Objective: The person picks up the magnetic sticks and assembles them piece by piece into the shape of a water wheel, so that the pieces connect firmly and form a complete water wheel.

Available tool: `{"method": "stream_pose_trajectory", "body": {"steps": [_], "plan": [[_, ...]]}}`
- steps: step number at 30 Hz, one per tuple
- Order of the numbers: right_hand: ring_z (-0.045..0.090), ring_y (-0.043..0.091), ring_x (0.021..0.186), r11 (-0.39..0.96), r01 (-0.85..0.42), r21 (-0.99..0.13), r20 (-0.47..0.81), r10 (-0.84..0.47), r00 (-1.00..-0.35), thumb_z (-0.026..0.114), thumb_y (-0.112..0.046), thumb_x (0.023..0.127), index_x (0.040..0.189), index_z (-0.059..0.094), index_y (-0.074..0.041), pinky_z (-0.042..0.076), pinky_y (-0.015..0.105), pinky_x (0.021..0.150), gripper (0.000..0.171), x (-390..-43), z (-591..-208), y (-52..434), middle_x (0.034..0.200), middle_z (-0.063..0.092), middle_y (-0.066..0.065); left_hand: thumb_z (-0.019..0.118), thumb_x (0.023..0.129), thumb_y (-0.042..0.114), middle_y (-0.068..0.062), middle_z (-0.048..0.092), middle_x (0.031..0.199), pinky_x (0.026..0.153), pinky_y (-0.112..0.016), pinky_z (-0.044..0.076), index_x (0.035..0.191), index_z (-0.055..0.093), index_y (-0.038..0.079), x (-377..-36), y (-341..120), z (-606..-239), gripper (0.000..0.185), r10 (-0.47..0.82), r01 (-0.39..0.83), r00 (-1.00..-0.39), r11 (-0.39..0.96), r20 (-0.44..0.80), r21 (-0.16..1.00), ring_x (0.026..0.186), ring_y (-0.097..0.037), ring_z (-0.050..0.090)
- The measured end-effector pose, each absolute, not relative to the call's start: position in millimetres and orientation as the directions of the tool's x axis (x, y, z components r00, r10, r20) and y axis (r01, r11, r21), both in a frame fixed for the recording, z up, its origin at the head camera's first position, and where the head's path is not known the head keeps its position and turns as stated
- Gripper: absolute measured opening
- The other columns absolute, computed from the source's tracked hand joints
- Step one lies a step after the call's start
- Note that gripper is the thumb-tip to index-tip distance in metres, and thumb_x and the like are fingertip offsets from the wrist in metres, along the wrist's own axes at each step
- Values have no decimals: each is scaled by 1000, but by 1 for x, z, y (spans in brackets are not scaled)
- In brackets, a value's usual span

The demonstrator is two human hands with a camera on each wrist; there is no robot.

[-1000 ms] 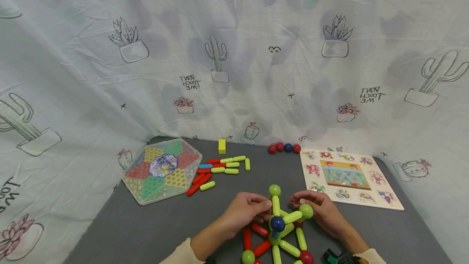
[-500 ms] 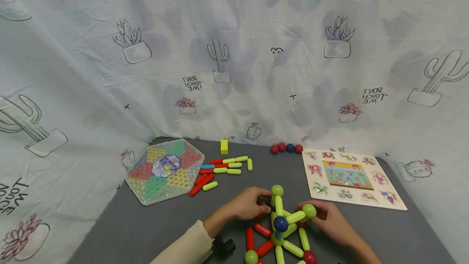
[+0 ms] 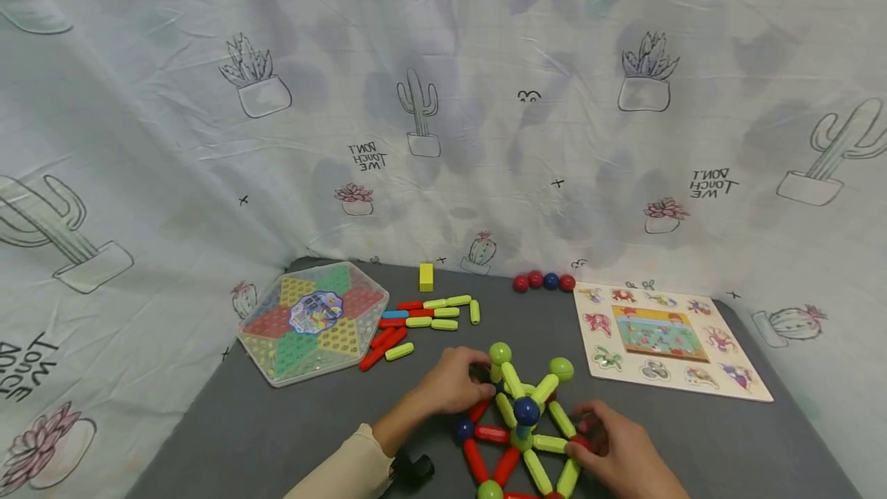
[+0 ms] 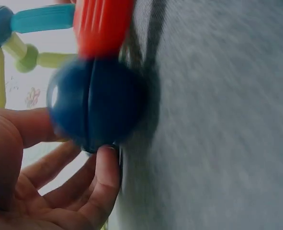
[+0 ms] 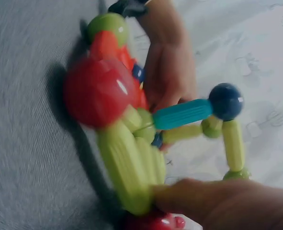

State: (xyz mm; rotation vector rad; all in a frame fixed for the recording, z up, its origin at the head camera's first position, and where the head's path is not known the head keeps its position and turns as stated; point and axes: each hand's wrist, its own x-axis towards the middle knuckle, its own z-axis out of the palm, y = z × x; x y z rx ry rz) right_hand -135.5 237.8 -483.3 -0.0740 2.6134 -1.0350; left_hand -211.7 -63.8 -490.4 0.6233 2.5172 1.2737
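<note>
Rod-and-ball model [image 3: 523, 426] standing on the grey bench [image 3: 291, 430] near the middle of its near edge, built of green and red rods joined by balls, with a dark blue ball [image 3: 527, 410] at the hub and two green balls raised on slanted rods at the top. Left hand [image 3: 450, 383] against the model's left side, fingers [image 4: 105, 172] curled round a blue ball [image 4: 96, 103] low at the model's edge, thumb on one side and fingertips under it, seen close and blurred in the left wrist view. Right hand [image 3: 617, 449] at the model's lower right corner, fingers [image 5: 203, 199] curled onto a green rod [image 5: 127, 167] beside a red ball [image 5: 96, 91]; pinching or only pressing, hard to tell through the blur. Teal rod [image 5: 182, 114] running from the model's middle up to the dark blue hub in the right wrist view.

Towards the far left corner of the bench, a hexagonal game board [image 3: 312, 322] under a clear lid. Just right of it a loose heap of red, green and blue rods [image 3: 416, 322]. At the far edge a small yellow block [image 3: 426, 276] standing upright, and further right a row of four balls [image 3: 543, 282], three red and one blue, touching. Along the right edge a flat picture puzzle [image 3: 665, 337]. Behind and to both sides, a pale cactus-print cloth [image 3: 443, 98] hung as backdrop
</note>
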Motion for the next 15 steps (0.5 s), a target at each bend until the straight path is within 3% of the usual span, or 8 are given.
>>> {"method": "stream_pose_trajectory", "body": {"steps": [6, 10, 15], "plan": [[69, 4, 83, 732, 12, -681, -114, -90, -989, 89, -28, 93, 117, 78, -15, 58, 24, 73, 30, -152, -491, 235, 101, 76, -5, 89, 90, 16, 8, 68, 77, 65, -20, 50, 100, 78, 14, -209, -87, -491, 15, 503, 291, -864, 526, -16, 799, 67, -1, 60], [70, 0, 89, 693, -94, -714, -8, -143, -990, 87, -28, 96, 114, 80, -21, 59, 24, 80, 21, -169, -502, 238, 102, 78, -9, 91, 88, 12, 9, 75, 84, 72, -19, 56, 101, 82, 16, -206, -103, -493, 16, 558, 296, -830, 469, -19, 832, 74, 1, 67], [73, 1, 98, 590, -185, -786, 36, -255, -966, 83, -29, 100, 120, 79, -22, 60, 24, 87, 22, -193, -514, 241, 109, 80, -9, 88, 90, 7, -4, 83, 98, 77, -20, 61, 109, 84, 14, -201, -123, -495, 21, 652, 239, -756, 357, -58, 903, 82, -3, 75]]}}
